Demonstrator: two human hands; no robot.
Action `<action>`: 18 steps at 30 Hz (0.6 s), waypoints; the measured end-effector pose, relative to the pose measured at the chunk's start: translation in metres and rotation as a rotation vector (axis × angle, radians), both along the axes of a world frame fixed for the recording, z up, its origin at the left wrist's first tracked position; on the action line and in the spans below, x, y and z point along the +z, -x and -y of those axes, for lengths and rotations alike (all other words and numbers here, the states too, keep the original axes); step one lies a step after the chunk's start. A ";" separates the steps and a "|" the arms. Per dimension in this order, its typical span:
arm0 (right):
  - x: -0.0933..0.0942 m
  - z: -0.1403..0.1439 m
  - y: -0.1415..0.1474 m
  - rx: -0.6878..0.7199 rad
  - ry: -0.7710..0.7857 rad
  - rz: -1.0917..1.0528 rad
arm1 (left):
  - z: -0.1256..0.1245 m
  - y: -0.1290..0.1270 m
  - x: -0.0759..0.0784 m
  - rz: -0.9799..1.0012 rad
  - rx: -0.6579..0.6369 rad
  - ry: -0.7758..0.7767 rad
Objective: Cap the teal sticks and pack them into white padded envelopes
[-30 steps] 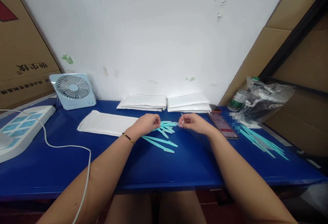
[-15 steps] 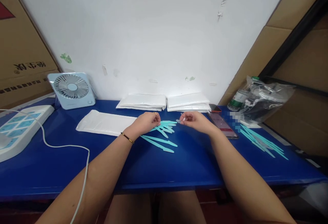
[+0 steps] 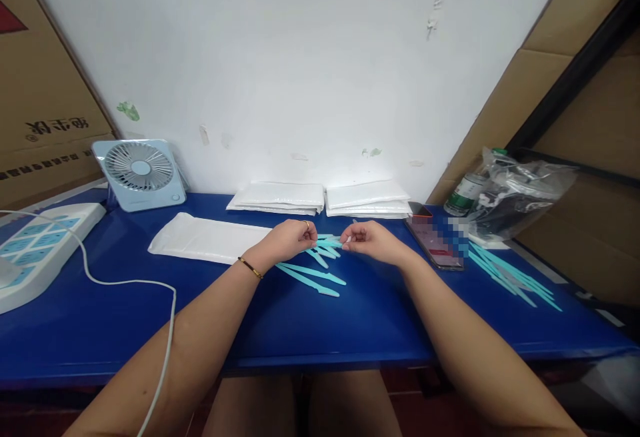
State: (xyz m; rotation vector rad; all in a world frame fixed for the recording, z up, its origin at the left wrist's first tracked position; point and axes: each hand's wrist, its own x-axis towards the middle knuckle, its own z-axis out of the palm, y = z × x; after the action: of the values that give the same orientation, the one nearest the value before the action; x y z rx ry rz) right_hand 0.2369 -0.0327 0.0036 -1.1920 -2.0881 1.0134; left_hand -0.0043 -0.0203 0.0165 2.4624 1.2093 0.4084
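Note:
My left hand [image 3: 295,238] is closed in a pinch on a slim teal eyebrow razor [image 3: 326,237], whose tip points right. Close by on the right, my right hand [image 3: 369,242] pinches a small clear cap [image 3: 349,240] at that tip; whether the cap is on the blade I cannot tell. Below and beside my left hand, several teal razors [image 3: 315,279] lie fanned out on the blue table, their handles partly hidden by the hand. A flat white padded packet [image 3: 200,239] lies under my left wrist.
Two stacks of white packets [image 3: 277,195] stand along the wall. A phone [image 3: 433,243] and another bunch of teal razors [image 3: 515,280] lie to the right, near a plastic bag [image 3: 520,190] and a bottle [image 3: 463,195]. Leftward are a fan [image 3: 141,169], a power strip [image 3: 45,243] and a white cable [image 3: 130,284].
My right hand has moved left with the clear cap, up to the tip of the razor in my left hand. My left hand has barely shifted.

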 end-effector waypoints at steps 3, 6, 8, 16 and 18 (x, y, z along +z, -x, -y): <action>-0.001 0.000 0.001 0.021 -0.020 0.046 | 0.001 -0.002 0.000 -0.032 -0.032 -0.002; -0.003 -0.006 -0.007 -0.040 -0.127 0.078 | -0.002 0.000 -0.003 -0.028 0.014 -0.019; -0.007 -0.015 -0.017 -0.147 -0.306 0.152 | -0.003 0.002 -0.003 -0.020 0.044 -0.076; -0.029 -0.040 -0.039 -0.182 -0.494 0.497 | 0.012 0.005 0.016 -0.106 -0.215 0.134; -0.028 -0.039 -0.037 -0.219 -0.497 0.516 | 0.017 0.002 0.017 -0.185 -0.235 0.211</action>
State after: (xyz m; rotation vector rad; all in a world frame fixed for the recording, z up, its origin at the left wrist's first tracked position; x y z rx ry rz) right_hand 0.2738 0.0062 -0.0248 -1.4655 -2.3196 0.0623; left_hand -0.0065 -0.0376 0.0331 2.4582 0.9573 -0.0112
